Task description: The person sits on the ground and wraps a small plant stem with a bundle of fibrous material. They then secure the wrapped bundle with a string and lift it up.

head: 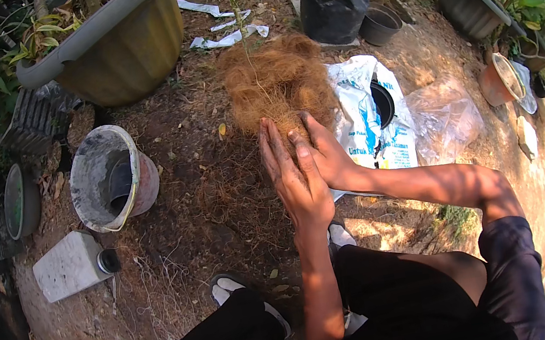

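Observation:
A tuft of brown coconut fibre (282, 114) is held between my hands, at the near side of a larger fibre heap on the soil. My left hand (297, 179) presses its left side, long fingers pointing away from me and dirt on the skin. On the other side my right hand (328, 152) cups the tuft, its palm partly hidden behind my left thumb. Both hands nearly meet at their heels. Above the heap (271, 65) a thin plant stem with small leaves (232, 1) stands; whether it is rooted in the fibre I cannot tell.
At left stand a dirty bucket (145, 183) with a dark pot inside and a white jerrycan (69, 266) on its side. At right lie a printed white sack (383, 151), with a black pot at its opening, and clear plastic (445, 119). Large planters (123, 54) stand behind.

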`<action>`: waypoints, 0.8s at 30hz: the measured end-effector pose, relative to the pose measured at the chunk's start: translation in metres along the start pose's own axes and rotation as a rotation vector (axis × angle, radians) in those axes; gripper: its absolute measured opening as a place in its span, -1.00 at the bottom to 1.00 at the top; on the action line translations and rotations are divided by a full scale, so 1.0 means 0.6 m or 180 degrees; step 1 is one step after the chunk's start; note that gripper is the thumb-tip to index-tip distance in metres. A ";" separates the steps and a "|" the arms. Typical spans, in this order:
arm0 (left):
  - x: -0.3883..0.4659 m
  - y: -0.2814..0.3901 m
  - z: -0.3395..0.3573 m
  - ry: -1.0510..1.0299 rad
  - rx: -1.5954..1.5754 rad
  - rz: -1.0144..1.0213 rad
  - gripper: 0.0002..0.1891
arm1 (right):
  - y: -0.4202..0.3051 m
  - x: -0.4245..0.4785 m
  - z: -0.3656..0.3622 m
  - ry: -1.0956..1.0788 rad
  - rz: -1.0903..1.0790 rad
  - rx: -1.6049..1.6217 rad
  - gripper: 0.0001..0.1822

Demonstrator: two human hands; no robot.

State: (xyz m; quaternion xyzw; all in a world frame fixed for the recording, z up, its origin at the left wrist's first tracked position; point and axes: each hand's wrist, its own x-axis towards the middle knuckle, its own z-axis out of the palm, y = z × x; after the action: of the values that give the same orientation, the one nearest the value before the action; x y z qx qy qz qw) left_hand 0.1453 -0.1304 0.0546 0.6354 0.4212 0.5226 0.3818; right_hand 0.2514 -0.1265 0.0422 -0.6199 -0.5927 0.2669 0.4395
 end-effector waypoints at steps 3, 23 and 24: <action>-0.012 -0.011 0.017 0.0088 -0.0313 -0.0234 -0.32 | -0.012 -0.006 0.005 -0.0014 0.0135 0.0397 -0.44; -0.012 -0.073 -0.024 0.0366 -0.2585 -0.1668 -0.53 | -0.028 -0.010 0.024 -0.0685 0.0372 0.0460 -0.48; -0.012 -0.075 -0.024 0.0408 -0.2508 -0.1647 -0.53 | -0.027 -0.008 0.024 -0.0699 0.0335 0.0320 -0.49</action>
State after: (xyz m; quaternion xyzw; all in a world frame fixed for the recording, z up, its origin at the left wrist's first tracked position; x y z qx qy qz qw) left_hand 0.1244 -0.1207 0.0128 0.2830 0.3580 0.5685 0.6845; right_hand 0.2302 -0.1295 0.0483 -0.5944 -0.5898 0.3852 0.3879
